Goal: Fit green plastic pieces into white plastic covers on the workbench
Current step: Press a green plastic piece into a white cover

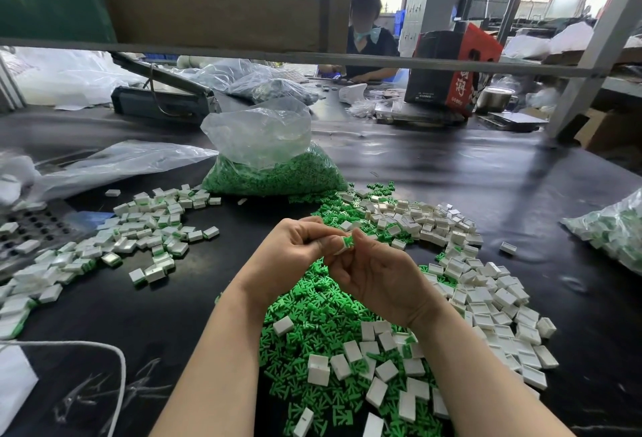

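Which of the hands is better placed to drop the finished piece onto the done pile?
Left. The pile of assembled pieces lies on the left hand's side, a short sweep away. The right hand pinches the green piece and would likely have to cross over.

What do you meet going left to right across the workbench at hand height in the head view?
Heap of assembled white-and-green pieces → left hand → part pinched between both hands → right hand → pile of white covers → bag of finished pieces.
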`<state>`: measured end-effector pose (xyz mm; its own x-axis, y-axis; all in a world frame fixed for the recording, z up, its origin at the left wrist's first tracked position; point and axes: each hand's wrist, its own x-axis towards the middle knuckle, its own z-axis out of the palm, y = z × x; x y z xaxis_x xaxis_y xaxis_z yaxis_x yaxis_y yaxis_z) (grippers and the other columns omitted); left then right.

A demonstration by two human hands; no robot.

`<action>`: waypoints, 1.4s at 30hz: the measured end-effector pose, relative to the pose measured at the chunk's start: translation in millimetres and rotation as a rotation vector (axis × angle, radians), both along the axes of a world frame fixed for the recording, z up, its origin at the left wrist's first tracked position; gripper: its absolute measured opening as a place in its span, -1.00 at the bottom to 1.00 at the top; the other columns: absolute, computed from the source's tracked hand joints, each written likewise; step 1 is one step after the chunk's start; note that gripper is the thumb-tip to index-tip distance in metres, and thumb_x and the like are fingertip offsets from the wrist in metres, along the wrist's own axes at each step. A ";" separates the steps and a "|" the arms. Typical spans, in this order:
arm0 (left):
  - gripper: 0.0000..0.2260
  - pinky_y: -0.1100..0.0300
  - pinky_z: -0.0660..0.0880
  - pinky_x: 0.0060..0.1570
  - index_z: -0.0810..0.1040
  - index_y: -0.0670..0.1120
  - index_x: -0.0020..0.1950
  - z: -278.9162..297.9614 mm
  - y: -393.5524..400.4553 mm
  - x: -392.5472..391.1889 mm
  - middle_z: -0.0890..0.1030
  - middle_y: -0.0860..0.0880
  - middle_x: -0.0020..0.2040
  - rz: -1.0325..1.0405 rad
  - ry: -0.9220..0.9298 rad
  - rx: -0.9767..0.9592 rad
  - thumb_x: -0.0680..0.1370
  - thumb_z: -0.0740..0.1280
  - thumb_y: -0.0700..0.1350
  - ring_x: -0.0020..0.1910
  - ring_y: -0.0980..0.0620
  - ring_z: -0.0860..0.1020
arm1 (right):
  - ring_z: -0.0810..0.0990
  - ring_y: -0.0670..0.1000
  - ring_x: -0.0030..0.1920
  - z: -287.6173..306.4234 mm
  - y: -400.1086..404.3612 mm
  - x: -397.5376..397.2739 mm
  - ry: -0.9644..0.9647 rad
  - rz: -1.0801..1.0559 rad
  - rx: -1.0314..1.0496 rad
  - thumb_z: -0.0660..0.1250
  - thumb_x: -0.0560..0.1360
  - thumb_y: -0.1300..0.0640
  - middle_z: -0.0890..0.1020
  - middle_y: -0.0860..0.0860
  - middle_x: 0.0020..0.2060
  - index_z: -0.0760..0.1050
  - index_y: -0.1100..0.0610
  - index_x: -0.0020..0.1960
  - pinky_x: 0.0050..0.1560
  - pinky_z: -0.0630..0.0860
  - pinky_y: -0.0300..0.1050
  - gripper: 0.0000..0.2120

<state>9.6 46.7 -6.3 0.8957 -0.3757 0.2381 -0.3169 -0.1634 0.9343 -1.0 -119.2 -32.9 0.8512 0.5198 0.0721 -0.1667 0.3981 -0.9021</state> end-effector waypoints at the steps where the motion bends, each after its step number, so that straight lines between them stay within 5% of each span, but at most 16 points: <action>1: -0.80 0.58 0.35 -0.04 0.68 0.06 -0.11 0.2 -0.5 -0.5 0.64 -0.30 0.03 -0.004 -0.010 -0.003 0.51 0.39 -0.25 -0.09 0.56 0.44 | 0.43 -0.07 -0.30 -0.1 -0.1 0.4 -0.004 -0.003 -0.008 0.21 0.49 -0.11 0.56 0.02 -0.24 0.48 0.20 -0.01 -0.29 0.31 -0.25 -0.63; 9: -0.79 0.58 0.37 -0.06 0.69 0.07 -0.12 0.6 -1.7 -0.2 0.58 -0.41 0.05 -0.032 -0.026 -0.028 0.50 0.40 -0.25 -0.12 0.53 0.46 | 0.43 -0.09 -0.35 -2.2 -0.7 2.0 0.000 -0.014 0.015 0.24 0.48 -0.11 0.55 0.01 -0.30 0.52 0.20 -0.05 -0.32 0.32 -0.27 -0.65; 16: -0.72 0.55 0.36 0.00 0.71 0.17 -0.20 -1.1 0.9 0.2 0.65 -0.28 -0.01 -0.041 0.017 -0.025 0.49 0.41 -0.23 -0.03 0.52 0.44 | 0.43 -0.10 -0.38 -2.6 -0.1 0.8 0.029 -0.009 0.045 0.26 0.46 -0.09 0.56 -0.01 -0.33 0.46 0.22 -0.04 -0.33 0.39 -0.34 -0.65; 20: -0.78 0.47 0.28 0.13 0.70 0.15 -0.13 -2.1 0.9 1.9 0.71 0.02 -0.06 -0.022 0.055 -0.001 0.49 0.42 -0.20 0.13 0.55 0.37 | 0.42 -0.11 -0.38 -1.3 -0.6 -0.2 0.010 -0.009 0.016 0.18 0.52 -0.06 0.56 -0.01 -0.32 0.45 0.23 -0.03 -0.36 0.36 -0.34 -0.67; 24: -0.81 0.55 0.30 0.06 0.70 0.08 -0.09 -1.9 0.5 1.8 0.69 -0.17 -0.02 -0.013 0.039 0.011 0.49 0.41 -0.22 0.05 0.56 0.39 | 0.41 -0.10 -0.36 -1.5 -1.1 0.2 0.016 -0.013 0.027 0.17 0.53 -0.03 0.56 -0.01 -0.30 0.46 0.23 -0.02 -0.32 0.37 -0.32 -0.69; 31: -0.81 0.48 0.27 0.15 0.70 0.12 -0.10 -4.6 1.2 4.3 0.70 0.09 -0.06 -0.010 0.058 0.022 0.49 0.42 -0.19 0.24 0.47 0.34 | 0.40 -0.09 -0.35 -2.7 -1.6 0.3 0.020 -0.027 0.012 0.21 0.50 -0.06 0.53 0.03 -0.29 0.52 0.21 -0.07 -0.31 0.34 -0.30 -0.67; 42: -0.78 0.47 0.30 0.12 0.70 0.15 -0.16 -4.9 2.3 4.5 0.72 0.07 -0.12 -0.012 0.054 0.014 0.49 0.42 -0.20 0.15 0.52 0.38 | 0.42 -0.09 -0.34 -2.6 -2.3 0.6 0.036 0.019 0.022 0.23 0.49 -0.05 0.55 0.03 -0.26 0.51 0.22 -0.02 -0.32 0.39 -0.32 -0.68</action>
